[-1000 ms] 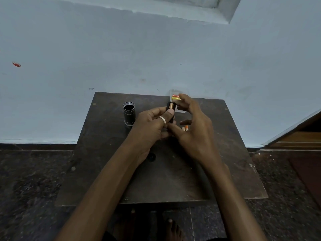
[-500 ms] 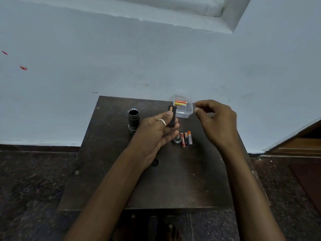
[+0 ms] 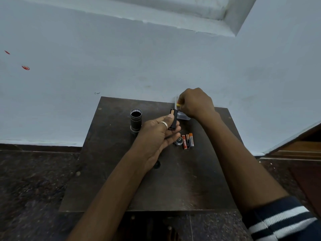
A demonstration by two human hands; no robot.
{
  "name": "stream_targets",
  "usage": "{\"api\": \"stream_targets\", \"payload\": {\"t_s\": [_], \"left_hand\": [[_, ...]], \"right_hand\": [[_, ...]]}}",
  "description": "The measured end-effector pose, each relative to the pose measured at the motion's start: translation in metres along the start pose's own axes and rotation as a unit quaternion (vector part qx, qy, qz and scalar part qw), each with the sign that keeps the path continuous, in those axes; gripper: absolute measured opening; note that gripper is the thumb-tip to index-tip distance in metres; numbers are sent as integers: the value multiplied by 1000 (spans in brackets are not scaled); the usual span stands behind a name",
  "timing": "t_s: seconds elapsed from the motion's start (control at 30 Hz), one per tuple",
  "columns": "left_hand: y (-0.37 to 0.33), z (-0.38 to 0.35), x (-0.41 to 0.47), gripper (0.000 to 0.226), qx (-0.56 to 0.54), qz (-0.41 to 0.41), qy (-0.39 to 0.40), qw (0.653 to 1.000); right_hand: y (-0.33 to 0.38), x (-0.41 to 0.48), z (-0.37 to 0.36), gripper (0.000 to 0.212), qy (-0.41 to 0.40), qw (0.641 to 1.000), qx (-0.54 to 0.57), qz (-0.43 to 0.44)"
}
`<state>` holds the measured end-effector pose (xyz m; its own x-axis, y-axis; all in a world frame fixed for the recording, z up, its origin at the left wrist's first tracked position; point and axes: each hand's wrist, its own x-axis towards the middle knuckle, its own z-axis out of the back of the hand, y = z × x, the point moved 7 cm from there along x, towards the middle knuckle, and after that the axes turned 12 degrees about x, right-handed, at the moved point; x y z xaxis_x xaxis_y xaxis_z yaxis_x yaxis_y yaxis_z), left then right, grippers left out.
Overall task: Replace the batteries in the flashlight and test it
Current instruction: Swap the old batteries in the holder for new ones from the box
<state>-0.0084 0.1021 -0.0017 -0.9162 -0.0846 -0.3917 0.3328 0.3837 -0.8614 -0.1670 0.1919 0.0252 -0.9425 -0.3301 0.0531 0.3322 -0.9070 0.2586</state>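
Note:
The black flashlight body [image 3: 136, 120] stands upright and open-ended on the dark table [image 3: 121, 171], left of my hands. My left hand [image 3: 157, 134] holds the black battery holder [image 3: 173, 119] upright, with one battery seated in it. My right hand [image 3: 195, 102] reaches into the clear plastic box [image 3: 184, 117] at the table's far edge, its fingers pinched on a yellow battery [image 3: 178, 105]. Three loose batteries [image 3: 188, 141] lie side by side on the table, with the flashlight's round end cap [image 3: 178, 142] just left of them.
The table stands against a pale blue wall [image 3: 139, 58]. Dark speckled floor [image 3: 31, 180] surrounds it. A wooden frame [image 3: 295, 150] sits at the right edge. A small round hole [image 3: 157, 165] marks the table's middle.
My right hand left the battery holder, swung right and back, and now dips into the plastic box and pinches a yellow battery. My left hand stays put with the holder.

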Motion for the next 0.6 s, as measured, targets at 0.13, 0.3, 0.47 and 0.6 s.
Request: {"api": "stream_targets", "payload": {"t_s": [0.13,0.3,0.47,0.6], "left_hand": [[0,-1,0,15,-2,3,3,1000],[0,-1,-1,19,-10,9,4,1000],[0,-2,-1,20,-26,14,19,999],[1,-2,-2,22,-43,17,33,998]], "right_hand": [[3,1,2,22,30,999,-35,4],[3,-1,1,21,42,999,-5,-1],[-6,-29,44,12,-110,964,241,-17],[1,-86,63,24,-149,886,439,-23]]}}
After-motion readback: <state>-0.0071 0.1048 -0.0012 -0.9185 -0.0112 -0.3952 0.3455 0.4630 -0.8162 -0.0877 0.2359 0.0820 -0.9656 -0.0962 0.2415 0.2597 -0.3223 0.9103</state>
